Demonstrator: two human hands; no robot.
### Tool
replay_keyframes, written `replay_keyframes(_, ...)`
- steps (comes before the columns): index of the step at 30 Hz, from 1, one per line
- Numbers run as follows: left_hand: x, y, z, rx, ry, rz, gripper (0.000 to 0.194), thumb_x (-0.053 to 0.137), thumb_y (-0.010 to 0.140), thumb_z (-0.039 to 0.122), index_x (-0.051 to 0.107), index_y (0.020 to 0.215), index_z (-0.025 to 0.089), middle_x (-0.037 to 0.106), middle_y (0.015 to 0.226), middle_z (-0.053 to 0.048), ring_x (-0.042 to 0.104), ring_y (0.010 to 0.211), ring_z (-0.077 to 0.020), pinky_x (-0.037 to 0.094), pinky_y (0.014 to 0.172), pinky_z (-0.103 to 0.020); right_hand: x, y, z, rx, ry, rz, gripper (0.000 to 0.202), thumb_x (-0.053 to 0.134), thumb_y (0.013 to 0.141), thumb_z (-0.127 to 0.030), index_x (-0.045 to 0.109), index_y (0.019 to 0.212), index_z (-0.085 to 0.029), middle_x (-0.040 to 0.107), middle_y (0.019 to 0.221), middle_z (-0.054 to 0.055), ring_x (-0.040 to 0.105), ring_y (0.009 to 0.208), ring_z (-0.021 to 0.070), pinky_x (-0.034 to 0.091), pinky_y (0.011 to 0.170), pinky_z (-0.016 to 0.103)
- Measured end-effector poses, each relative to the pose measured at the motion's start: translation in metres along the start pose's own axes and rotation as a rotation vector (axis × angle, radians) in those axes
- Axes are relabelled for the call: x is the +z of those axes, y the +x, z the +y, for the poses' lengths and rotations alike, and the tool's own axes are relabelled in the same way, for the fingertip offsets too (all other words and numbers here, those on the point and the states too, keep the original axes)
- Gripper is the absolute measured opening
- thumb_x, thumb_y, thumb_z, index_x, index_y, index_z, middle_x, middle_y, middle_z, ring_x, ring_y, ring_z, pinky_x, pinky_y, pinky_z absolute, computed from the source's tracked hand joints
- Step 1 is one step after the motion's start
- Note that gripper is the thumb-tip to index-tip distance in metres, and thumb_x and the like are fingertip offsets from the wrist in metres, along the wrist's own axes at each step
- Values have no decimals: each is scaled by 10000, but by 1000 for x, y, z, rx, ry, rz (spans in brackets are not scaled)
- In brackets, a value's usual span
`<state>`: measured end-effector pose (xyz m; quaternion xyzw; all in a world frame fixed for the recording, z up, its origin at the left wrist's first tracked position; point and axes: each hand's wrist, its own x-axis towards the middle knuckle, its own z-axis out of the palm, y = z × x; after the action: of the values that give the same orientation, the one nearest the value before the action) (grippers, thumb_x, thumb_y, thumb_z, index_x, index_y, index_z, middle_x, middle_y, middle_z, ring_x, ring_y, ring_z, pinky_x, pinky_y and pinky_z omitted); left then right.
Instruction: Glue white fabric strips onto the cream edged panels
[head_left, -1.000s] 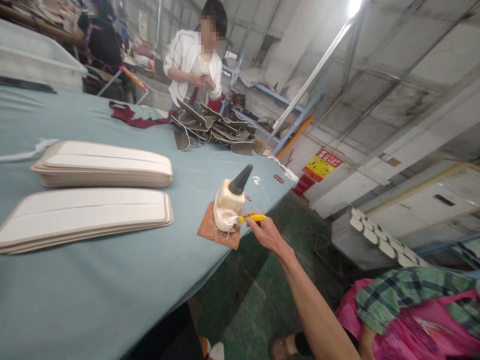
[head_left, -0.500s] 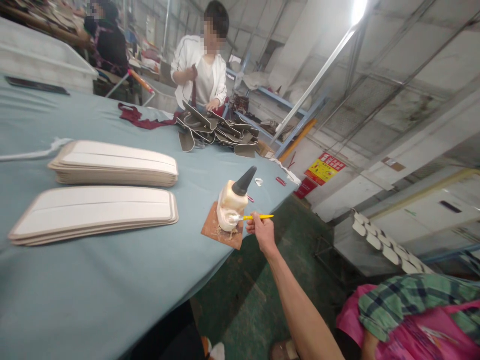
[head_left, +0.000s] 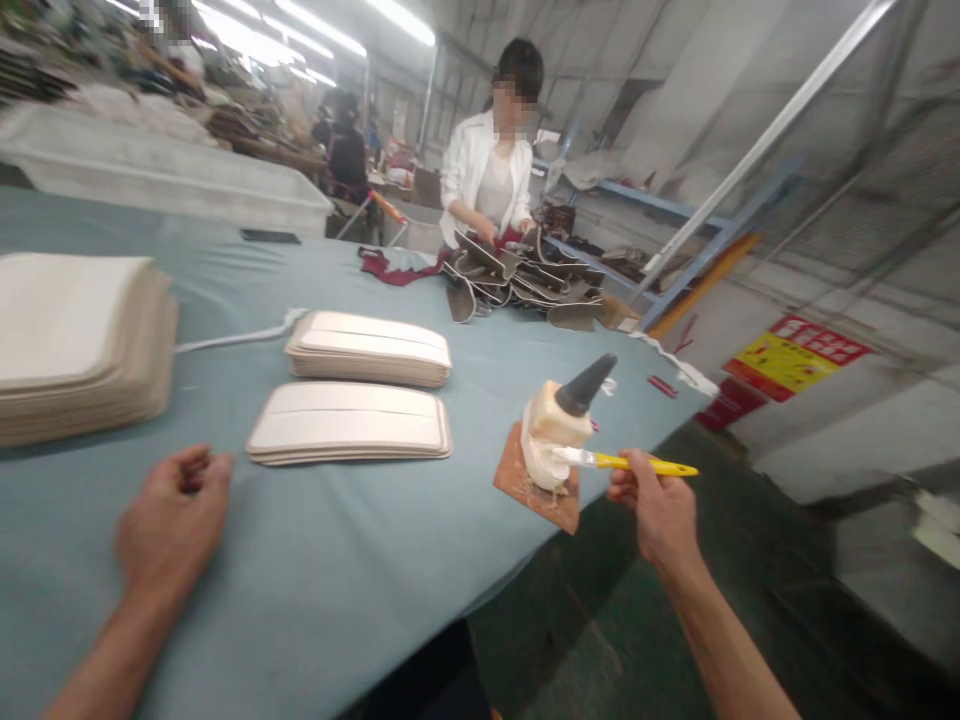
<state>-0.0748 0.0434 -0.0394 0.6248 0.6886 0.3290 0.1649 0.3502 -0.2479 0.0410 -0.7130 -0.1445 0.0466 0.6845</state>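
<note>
My right hand (head_left: pixel 664 510) grips the yellow handle of a brush (head_left: pixel 637 463). The brush's pale bristles reach the open mouth of a cream-coated glue bottle (head_left: pixel 541 440) with a dark cone-shaped top. Under the bottle lies a brown board (head_left: pixel 517 478) spotted with dried residue. My left hand (head_left: pixel 176 515) is loosely closed above the cloth, with nothing visible in it. Nearest to it, on its right, is a low stack of white panels with beige edges (head_left: pixel 349 425). A similar stack (head_left: pixel 371 345) lies just behind.
A taller stack of large white panels (head_left: pixel 67 320) stands at the left on the blue-green cloth (head_left: pixel 360 560). A pile of dark, pale-edged pieces (head_left: pixel 525 275) lies before a co-worker (head_left: pixel 487 180). A white bin (head_left: pixel 172 185) stands at the back left.
My view has swung left, bringing the large stack and my left hand into sight. The brush has drawn slightly back, showing more of its head. The co-worker's raised hand has come down to the pile.
</note>
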Motion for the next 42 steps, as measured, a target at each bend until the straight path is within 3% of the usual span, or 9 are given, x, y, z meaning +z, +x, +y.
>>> replay_keyframes(4,2,9,-10,-28,8,-9,502,518,966,560,703,1252,190,827,1084,-103,771,994,-283,597,849,-376,69,-30,-7,36,138,-216,584,923,672,-662,745,892,-150,662,617,-14,566,463,102,474,440,212)
replay_keyframes(11,15,18,1,85,-34,-42,447,547,958,542,716,1205,210,833,1117,-88,786,919,-249,586,779,-344,213,-85,-23,68,207,-551,553,870,684,-675,716,839,-167,608,593,-31,498,470,99,417,442,232)
replay_keyframes(14,21,14,3,173,-12,-15,404,562,971,505,722,1194,208,819,1128,-103,762,974,-277,583,822,-381,258,-98,-27,6,202,-651,483,832,749,-631,690,818,-174,601,597,-34,488,473,93,414,463,234)
replay_keyframes(18,28,7,5,358,5,25,378,566,1000,417,727,1261,197,747,1317,-153,687,1156,-322,546,1006,-463,302,-109,-31,-50,172,-733,432,797,795,-594,660,781,-183,584,597,-34,487,481,94,408,470,238)
replay_keyframes(21,31,2,9,517,4,6,302,540,1040,373,772,1167,227,736,1360,-128,657,1192,-324,527,1026,-474,327,-115,-32,-66,166,-765,435,791,802,-596,653,784,-184,588,609,-30,480,488,92,388,468,234)
replay_keyframes(26,34,-5,13,687,7,-55,238,537,1058,272,771,1035,240,791,1199,-59,682,1065,-275,541,920,-429,355,-123,-25,-106,110,-807,437,769,822,-609,657,801,-187,579,610,-30,489,500,107,395,474,252)
replay_keyframes(33,33,-12,14,685,33,-49,201,549,1047,199,747,1062,228,776,1192,-79,680,1066,-268,539,906,-422,375,-129,-4,-133,12,-861,346,687,909,-524,682,841,-185,593,633,-29,514,529,119,399,509,258)
replay_keyframes(42,30,-14,19,645,49,-94,164,596,1016,207,750,1071,224,778,1172,-62,671,1074,-284,561,892,-458,381,-141,-1,-212,-125,-899,413,626,927,-582,711,934,-179,666,687,6,592,618,157,446,556,263)
